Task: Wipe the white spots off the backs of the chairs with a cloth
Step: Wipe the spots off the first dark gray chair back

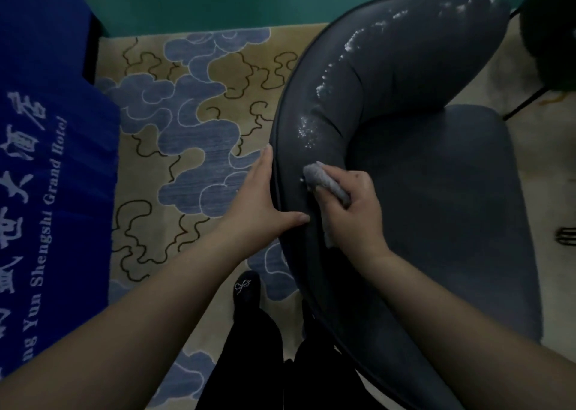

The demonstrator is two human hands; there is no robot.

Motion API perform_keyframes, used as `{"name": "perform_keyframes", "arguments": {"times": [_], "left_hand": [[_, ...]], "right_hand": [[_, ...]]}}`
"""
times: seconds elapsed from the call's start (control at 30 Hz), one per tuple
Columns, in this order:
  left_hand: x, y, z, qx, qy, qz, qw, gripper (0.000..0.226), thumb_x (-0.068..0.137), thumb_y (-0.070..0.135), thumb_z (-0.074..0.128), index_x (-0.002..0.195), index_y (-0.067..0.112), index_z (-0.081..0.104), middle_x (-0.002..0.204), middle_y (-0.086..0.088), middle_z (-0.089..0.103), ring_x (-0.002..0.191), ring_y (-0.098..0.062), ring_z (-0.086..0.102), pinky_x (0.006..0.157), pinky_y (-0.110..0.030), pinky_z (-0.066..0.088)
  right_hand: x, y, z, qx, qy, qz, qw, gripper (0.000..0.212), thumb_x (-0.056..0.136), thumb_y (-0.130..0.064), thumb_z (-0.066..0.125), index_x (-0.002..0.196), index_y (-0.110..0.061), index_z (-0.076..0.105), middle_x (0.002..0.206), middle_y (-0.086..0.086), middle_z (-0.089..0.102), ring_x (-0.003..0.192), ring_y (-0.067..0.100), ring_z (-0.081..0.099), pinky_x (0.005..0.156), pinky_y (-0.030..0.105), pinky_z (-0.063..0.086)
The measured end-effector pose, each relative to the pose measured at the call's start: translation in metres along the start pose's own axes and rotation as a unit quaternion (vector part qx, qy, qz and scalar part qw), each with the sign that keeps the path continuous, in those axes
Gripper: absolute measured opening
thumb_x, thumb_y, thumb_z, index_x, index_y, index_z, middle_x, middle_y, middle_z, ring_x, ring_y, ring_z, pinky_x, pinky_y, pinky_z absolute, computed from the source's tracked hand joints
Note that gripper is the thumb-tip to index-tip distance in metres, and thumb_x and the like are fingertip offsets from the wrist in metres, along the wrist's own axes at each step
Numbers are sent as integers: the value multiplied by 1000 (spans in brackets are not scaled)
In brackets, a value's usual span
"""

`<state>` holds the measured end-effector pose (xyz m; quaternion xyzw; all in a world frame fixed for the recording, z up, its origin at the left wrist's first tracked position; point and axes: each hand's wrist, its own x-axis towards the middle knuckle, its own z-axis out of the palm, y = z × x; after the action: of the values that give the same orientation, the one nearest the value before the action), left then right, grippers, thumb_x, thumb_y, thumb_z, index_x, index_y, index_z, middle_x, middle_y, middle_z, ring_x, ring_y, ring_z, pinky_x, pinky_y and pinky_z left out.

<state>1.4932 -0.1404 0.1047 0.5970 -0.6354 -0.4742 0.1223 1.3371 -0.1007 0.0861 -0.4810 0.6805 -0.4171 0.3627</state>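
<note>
A dark grey padded chair with a curved backrest fills the right of the view. White spots run in a broken line along the top of the backrest, from near my hands up to its far end. My right hand is shut on a crumpled grey cloth, pressed against the backrest beside a small white spot. My left hand grips the backrest's outer rim, fingers on the outside and thumb over the edge.
A blue cloth with white lettering covers a table at the left. A beige carpet with blue cloud shapes lies below. My dark shoe stands near the chair. A second dark chair sits at the top right.
</note>
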Motion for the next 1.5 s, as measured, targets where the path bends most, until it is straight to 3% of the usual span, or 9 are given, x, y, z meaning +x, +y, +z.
{"name": "perform_keyframes", "arguments": {"times": [0.17, 0.3, 0.57, 0.7, 0.83, 1.0, 1.27, 1.4, 1.5], "left_hand": [[18, -5, -15, -10, -39, 29, 999, 124, 65, 28, 87, 152, 33, -1, 158, 15, 11, 141, -13, 28, 110, -41, 37], [29, -8, -32, -43, -82, 48, 995, 117, 71, 20, 83, 150, 42, 1, 157, 24, 9, 130, -9, 44, 97, -33, 50], [44, -6, -43, -16, -113, 102, 988, 96, 83, 17, 72, 151, 37, 7, 154, 14, 24, 127, -7, 45, 105, -37, 43], [47, -10, -43, -15, -121, 91, 988, 100, 83, 17, 72, 152, 35, 2, 156, 11, 22, 136, -15, 38, 108, -40, 39], [49, -11, -42, -14, -118, 103, 988, 100, 81, 15, 73, 152, 33, 5, 153, 7, 28, 136, -15, 38, 108, -39, 40], [49, -14, -40, -12, -111, 86, 990, 102, 82, 18, 73, 152, 37, 0, 157, 13, 19, 135, -15, 39, 107, -40, 41], [47, -12, -40, 20, -103, 66, 992, 102, 85, 21, 71, 152, 34, -5, 159, 13, 12, 140, -15, 31, 111, -41, 36], [45, -8, -40, 29, -102, 74, 992, 101, 85, 21, 70, 152, 32, -4, 160, 12, 9, 143, -15, 24, 114, -41, 31], [44, -7, -40, 22, -106, 60, 992, 99, 86, 20, 68, 152, 34, -5, 159, 17, 3, 142, -15, 27, 113, -41, 33]], "right_hand": [[46, -9, 14, 11, 95, 61, 994, 33, 91, -14, 61, 123, -21, 64, 120, 11, 55, 105, 10, 57, 97, 22, 46], [9, -6, 17, -15, 63, -7, 998, 35, 88, -5, 65, 114, -28, 63, 105, 9, 49, 99, -6, 52, 94, 9, 40], [11, -18, 28, -27, 70, -28, 997, 35, 84, -8, 70, 115, -23, 67, 103, 11, 50, 98, 9, 56, 89, 9, 41], [10, -17, 29, -1, 174, 50, 984, 30, 87, -10, 66, 114, -23, 68, 106, 13, 53, 90, 0, 54, 80, 1, 38], [-5, -20, 34, -41, 92, -16, 995, 32, 85, -8, 69, 114, -23, 69, 101, 11, 53, 93, -4, 54, 83, 5, 40], [5, -18, 31, 8, 172, 47, 984, 32, 86, -10, 68, 110, -31, 67, 105, 11, 56, 89, -10, 53, 80, 1, 38], [10, -12, 24, 9, 169, 92, 981, 28, 87, -16, 66, 110, -33, 67, 110, 2, 58, 92, -15, 53, 79, -2, 37], [-5, -16, 27, -26, 75, -12, 997, 33, 84, -10, 70, 114, -24, 69, 104, 8, 55, 98, 5, 58, 87, 11, 44], [8, -14, 21, -34, 112, 53, 992, 31, 86, -14, 69, 113, -28, 68, 107, 7, 56, 95, -4, 55, 82, 2, 39]]}}
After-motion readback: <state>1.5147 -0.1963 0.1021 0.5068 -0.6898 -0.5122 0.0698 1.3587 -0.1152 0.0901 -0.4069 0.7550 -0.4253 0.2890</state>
